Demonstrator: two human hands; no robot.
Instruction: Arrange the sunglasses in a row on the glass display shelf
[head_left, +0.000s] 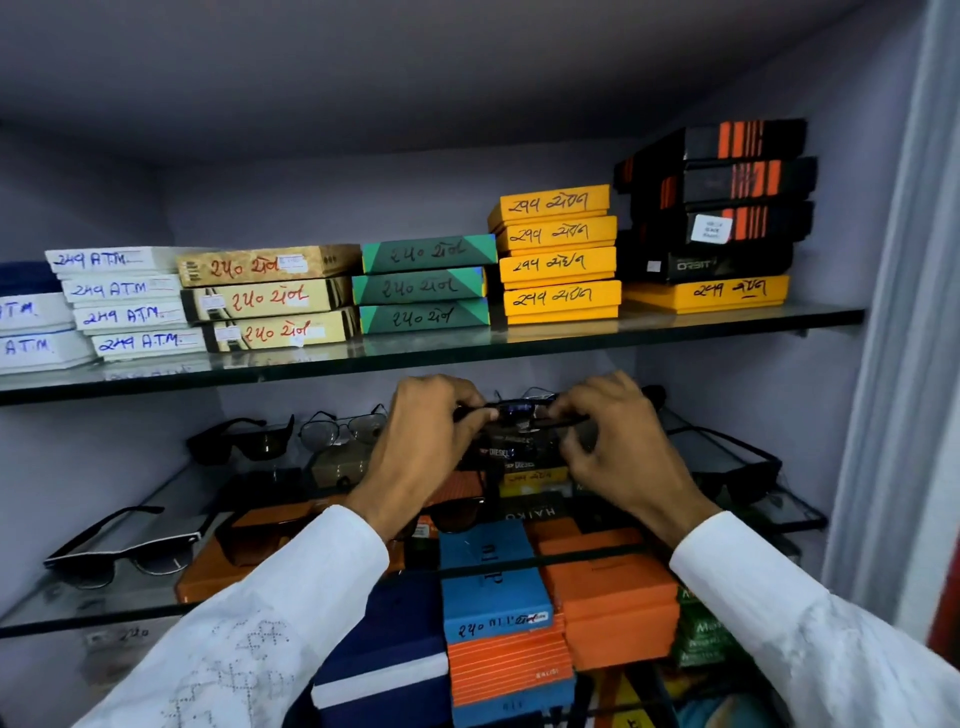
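Both hands are raised between two glass shelves, pinching one dark pair of sunglasses from either end: the left hand grips its left end with curled fingers, the right hand grips the right end, and the frame hangs level just under the front edge of the upper shelf. That shelf is packed edge to edge with stacked boxes. On the lower shelf, black sunglasses and a wire-framed pair sit toward the back left, a black-and-white pair lies near the front left edge, and another dark pair sits at right near the wall. Bare glass shows between the left pairs. Orange and blue boxes crowd the space below the wrists.
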